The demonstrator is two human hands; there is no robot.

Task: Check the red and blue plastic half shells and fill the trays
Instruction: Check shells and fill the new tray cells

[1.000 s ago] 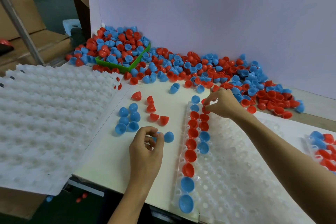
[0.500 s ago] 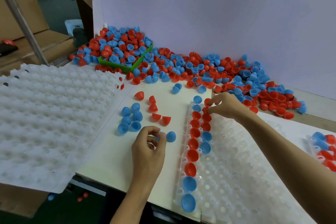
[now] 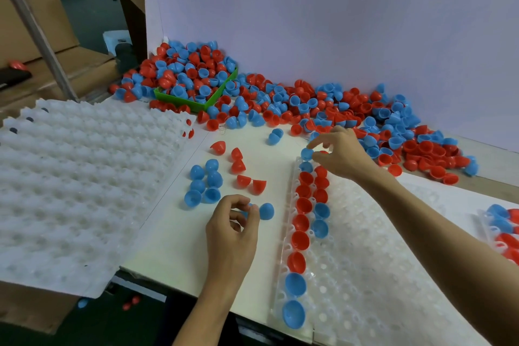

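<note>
A white tabletop (image 3: 174,233) carries a long heap of red and blue half shells (image 3: 323,104) along the back wall. A clear tray (image 3: 379,275) in front holds two short columns of seated shells. The right hand (image 3: 341,153), fingers curled, hovers at the tray's far end by a blue shell (image 3: 306,153); whether it holds anything is unclear. The left hand (image 3: 233,222) pinches a small blue shell, mostly hidden. A brushing wrist could likely unseat placed shells.

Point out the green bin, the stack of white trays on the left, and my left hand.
green bin (image 3: 187,101), head view, front wall
stack of white trays (image 3: 84,177), head view, bumpy top surface
left hand (image 3: 233,230), head view, back of the hand
</note>
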